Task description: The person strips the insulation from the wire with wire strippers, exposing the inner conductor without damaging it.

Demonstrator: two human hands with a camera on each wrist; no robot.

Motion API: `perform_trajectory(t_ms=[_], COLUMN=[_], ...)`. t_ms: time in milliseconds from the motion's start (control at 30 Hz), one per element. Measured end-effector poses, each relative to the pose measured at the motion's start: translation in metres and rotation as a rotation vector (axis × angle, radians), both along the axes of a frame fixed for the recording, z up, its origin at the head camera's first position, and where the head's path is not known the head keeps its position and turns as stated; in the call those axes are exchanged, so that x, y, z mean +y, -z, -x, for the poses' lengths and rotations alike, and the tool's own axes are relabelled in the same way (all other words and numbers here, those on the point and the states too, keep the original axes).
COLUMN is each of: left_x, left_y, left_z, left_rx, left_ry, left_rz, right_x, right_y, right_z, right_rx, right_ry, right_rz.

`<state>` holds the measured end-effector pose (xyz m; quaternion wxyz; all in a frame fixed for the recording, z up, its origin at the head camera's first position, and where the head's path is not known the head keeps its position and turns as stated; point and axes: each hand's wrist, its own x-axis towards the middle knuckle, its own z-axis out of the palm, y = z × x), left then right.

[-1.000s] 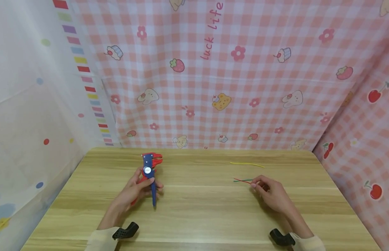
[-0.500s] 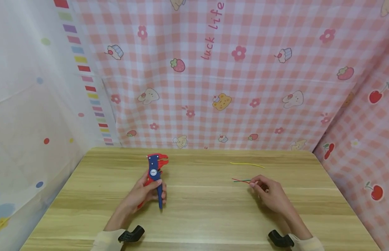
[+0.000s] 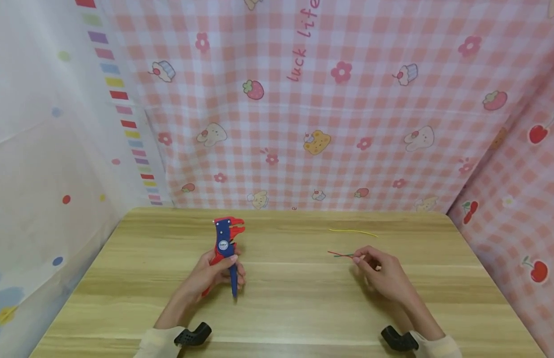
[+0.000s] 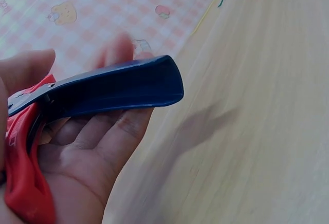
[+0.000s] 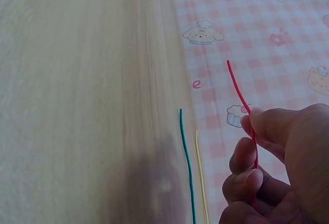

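My left hand (image 3: 211, 274) grips a wire stripper (image 3: 223, 238) with blue and red handles, its red jaws pointing up and to the right. In the left wrist view the blue handle (image 4: 123, 88) lies across the fingers and the red handle (image 4: 25, 172) against the palm. My right hand (image 3: 381, 271) pinches a red wire (image 5: 239, 90) between thumb and index finger, its free end sticking out to the left. Below it a green wire (image 5: 187, 167) lies on the table, partly hidden by the hand in the head view. Farther back is a yellow wire (image 3: 354, 231).
The wooden table (image 3: 281, 313) ends at a pink checked cloth (image 3: 277, 109) hung behind it. A white dotted cloth (image 3: 48, 164) hangs at the left and a cherry-patterned cloth (image 3: 518, 219) at the right. Black wrist mounts (image 3: 194, 334) sit on both sleeves.
My left hand has moved to the right with the wire stripper, which now stands more upright. My right hand has shifted slightly left with the red wire, covering more of the green one.
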<state>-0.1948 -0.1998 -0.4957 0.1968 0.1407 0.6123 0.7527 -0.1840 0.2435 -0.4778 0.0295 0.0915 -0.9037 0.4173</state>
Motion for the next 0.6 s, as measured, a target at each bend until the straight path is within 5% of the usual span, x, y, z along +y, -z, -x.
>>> perform_trajectory(t_ms=[167,600], left_x=[0.004,0.014], left_y=[-0.002,-0.004], left_z=[-0.003,-0.006], left_rx=[-0.024,-0.008], left_ry=[-0.028,0.036], left_rz=[0.033,0.008], right_x=[-0.002,-0.005], right_y=[-0.002,-0.005], right_z=[0.002,0.001], right_rx=[0.022,0.059], right_ry=[-0.019,-0.028], right_rz=[-0.003,-0.003])
